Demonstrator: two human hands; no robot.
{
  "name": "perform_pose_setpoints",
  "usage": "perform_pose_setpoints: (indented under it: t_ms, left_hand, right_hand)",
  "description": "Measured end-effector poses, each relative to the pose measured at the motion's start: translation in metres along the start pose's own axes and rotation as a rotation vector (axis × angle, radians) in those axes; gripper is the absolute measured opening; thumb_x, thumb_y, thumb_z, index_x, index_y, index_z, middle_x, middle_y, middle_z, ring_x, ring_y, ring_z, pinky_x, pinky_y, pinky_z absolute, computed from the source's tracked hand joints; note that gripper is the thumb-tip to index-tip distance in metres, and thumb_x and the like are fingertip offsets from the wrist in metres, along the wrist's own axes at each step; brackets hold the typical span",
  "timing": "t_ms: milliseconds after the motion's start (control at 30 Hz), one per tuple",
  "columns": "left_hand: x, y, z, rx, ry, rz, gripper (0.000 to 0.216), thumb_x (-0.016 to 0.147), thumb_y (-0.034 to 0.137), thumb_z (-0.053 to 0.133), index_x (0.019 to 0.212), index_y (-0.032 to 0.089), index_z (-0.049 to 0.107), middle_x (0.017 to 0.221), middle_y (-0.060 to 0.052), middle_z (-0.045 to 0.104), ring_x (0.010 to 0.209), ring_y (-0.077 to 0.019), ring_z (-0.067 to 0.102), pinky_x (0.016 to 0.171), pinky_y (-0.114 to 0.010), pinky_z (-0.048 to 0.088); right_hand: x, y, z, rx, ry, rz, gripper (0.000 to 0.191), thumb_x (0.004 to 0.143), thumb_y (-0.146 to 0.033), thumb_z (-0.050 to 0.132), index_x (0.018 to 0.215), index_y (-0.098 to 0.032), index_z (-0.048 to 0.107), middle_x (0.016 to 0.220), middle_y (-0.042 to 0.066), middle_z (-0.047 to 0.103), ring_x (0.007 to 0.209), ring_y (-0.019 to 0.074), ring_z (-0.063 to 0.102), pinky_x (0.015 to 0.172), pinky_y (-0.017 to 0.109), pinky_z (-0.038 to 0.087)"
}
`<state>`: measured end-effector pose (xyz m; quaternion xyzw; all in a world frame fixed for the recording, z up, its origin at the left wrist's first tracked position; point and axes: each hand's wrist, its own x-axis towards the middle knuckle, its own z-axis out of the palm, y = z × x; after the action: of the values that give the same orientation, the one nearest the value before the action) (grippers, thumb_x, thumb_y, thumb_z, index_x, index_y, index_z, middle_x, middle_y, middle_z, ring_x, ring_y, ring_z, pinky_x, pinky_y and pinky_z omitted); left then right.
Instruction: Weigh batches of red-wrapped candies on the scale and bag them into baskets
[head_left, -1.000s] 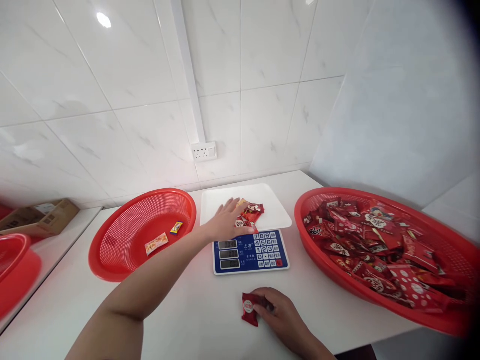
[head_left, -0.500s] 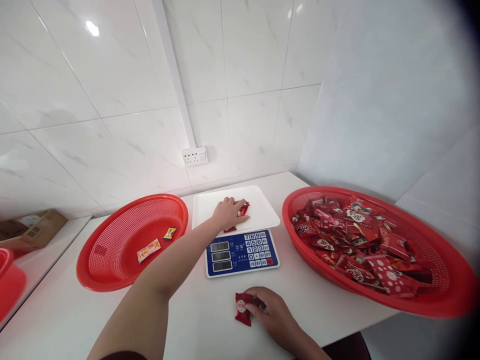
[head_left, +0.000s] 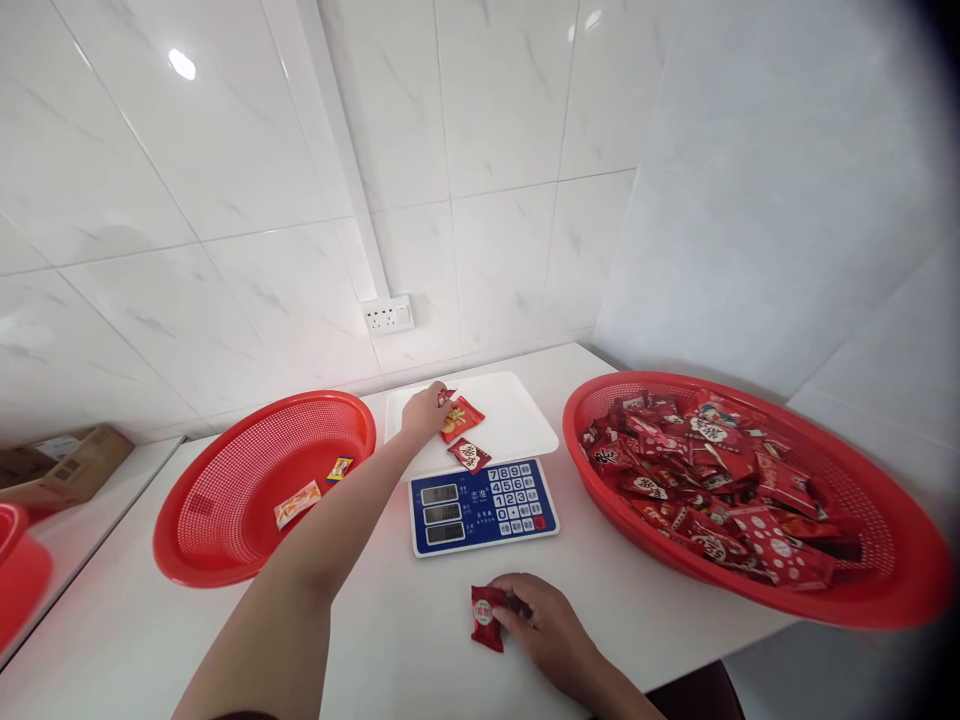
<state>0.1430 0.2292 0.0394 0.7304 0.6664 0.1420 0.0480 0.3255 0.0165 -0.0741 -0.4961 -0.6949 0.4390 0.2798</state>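
Observation:
My left hand (head_left: 424, 412) is over the white weighing tray (head_left: 525, 420) of a scale, its fingers closed on a small red candy packet (head_left: 445, 397) that pokes out at the fingertips. Beside it on the tray lie a red and gold packet (head_left: 462, 419) and a dark red packet with a white label (head_left: 470, 455) near the front edge. My right hand (head_left: 541, 630) pinches a red wrapped candy (head_left: 487, 618) above the table, in front of the scale's blue keypad panel (head_left: 484, 508).
At right, a red basket (head_left: 581, 470) holds many red packets. A second red basket (head_left: 169, 520) at left contains an orange-white packet (head_left: 297, 504) and a blue-yellow one (head_left: 340, 468). A cardboard box (head_left: 90, 460) sits far left. Behind is a tiled wall with a socket (head_left: 388, 315).
My left hand has shifted left across the tray and lifted a small red packet, uncovering the two packets beside it. My right hand keeps its place with the candy.

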Motion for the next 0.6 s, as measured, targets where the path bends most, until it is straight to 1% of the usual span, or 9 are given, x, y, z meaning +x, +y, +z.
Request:
perform_pose_setpoints:
  t_ms: [100, 233, 333, 433, 533, 600]
  left_hand:
    - [0.0, -0.003, -0.008, -0.035, -0.021, 0.004, 0.027, 0.087, 0.037, 0.039, 0.11, 0.026, 0.047, 0.099, -0.004, 0.063, 0.086, -0.0198, 0.059, 0.062, -0.026, 0.042]
    - [-0.004, 0.002, -0.009, -0.07, -0.105, 0.124, 0.035, 0.079, 0.048, 0.049, 0.106, 0.026, 0.053, 0.105, -0.004, 0.06, 0.091, -0.0194, 0.057, 0.07, -0.026, 0.044]
    - [-0.01, 0.007, -0.002, -0.078, -0.156, 0.206, 0.045, 0.074, 0.046, 0.057, 0.113, 0.027, 0.05, 0.108, -0.005, 0.058, 0.099, -0.0212, 0.054, 0.077, -0.027, 0.043]
    - [-0.014, 0.009, 0.003, -0.068, -0.166, 0.234, 0.05, 0.072, 0.044, 0.058, 0.117, 0.027, 0.047, 0.108, -0.006, 0.056, 0.104, -0.0251, 0.05, 0.083, -0.033, 0.042]
    - [-0.015, 0.011, 0.0, -0.073, -0.162, 0.252, 0.047, 0.072, 0.043, 0.057, 0.115, 0.025, 0.049, 0.105, -0.008, 0.055, 0.105, -0.0281, 0.048, 0.085, -0.037, 0.041]
    - [-0.018, 0.012, -0.006, -0.097, -0.163, 0.27, 0.047, 0.075, 0.044, 0.054, 0.117, 0.024, 0.048, 0.105, -0.009, 0.055, 0.104, -0.0272, 0.049, 0.084, -0.036, 0.042]
  right_hand:
    - [0.0, 0.0, 0.0, 0.004, -0.002, 0.001, 0.025, 0.077, -0.028, 0.05, 0.096, -0.021, 0.064, 0.093, 0.004, 0.065, 0.081, 0.0176, 0.058, 0.07, 0.026, 0.044]
    - [0.001, 0.001, 0.001, 0.009, 0.002, 0.005, 0.024, 0.077, -0.027, 0.05, 0.096, -0.021, 0.064, 0.092, 0.004, 0.065, 0.081, 0.0178, 0.059, 0.07, 0.026, 0.045]
    - [0.001, 0.001, 0.001, -0.001, 0.007, 0.007, 0.024, 0.076, -0.027, 0.05, 0.095, -0.021, 0.064, 0.092, 0.004, 0.065, 0.08, 0.0181, 0.059, 0.07, 0.027, 0.045]
    - [0.001, 0.0, 0.0, -0.013, 0.001, 0.004, 0.025, 0.076, -0.027, 0.049, 0.096, -0.021, 0.064, 0.093, 0.004, 0.065, 0.081, 0.0183, 0.058, 0.07, 0.027, 0.045]
    - [0.0, 0.0, 0.0, -0.013, 0.001, 0.008, 0.025, 0.077, -0.027, 0.049, 0.097, -0.021, 0.064, 0.093, 0.004, 0.065, 0.08, 0.0178, 0.058, 0.069, 0.026, 0.045]
    - [0.0, 0.001, 0.0, -0.009, 0.001, 0.007, 0.025, 0.078, -0.027, 0.049, 0.097, -0.021, 0.064, 0.093, 0.004, 0.065, 0.079, 0.0174, 0.058, 0.068, 0.026, 0.045]
